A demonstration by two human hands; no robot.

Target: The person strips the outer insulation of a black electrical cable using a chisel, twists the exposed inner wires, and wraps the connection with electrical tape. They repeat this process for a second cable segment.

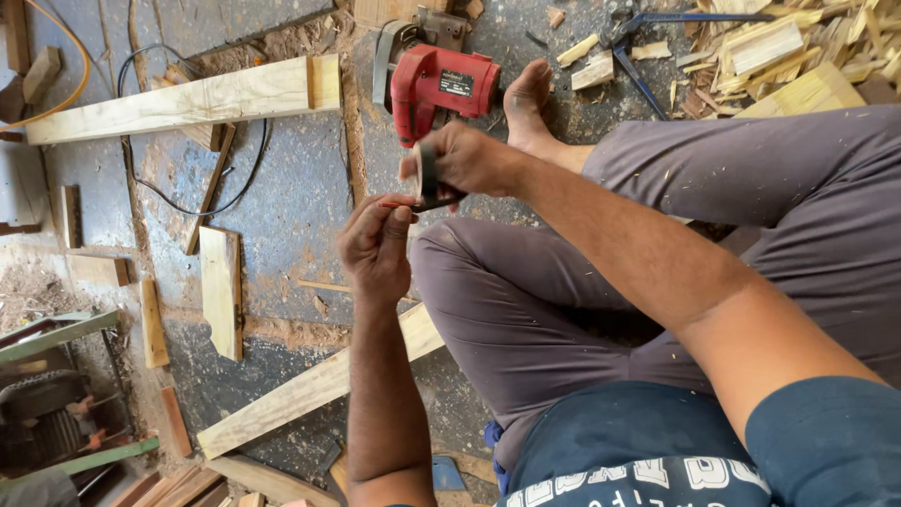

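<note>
Both hands (pixel 375 246) (pixel 466 158) grip a pencil (pixel 399 204) over dusty floor (pixel 291 188) (wood offcuts (pixel 221 291) everywhere).

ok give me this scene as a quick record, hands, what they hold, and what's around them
left hand: pinches a red pencil
right hand: grips a small dark tool at the pencil's end
posture: seated on the floor, legs folded, bare foot forward
nearby: red power saw just beyond the hands
floor: wood planks, offcuts, black cable
</note>
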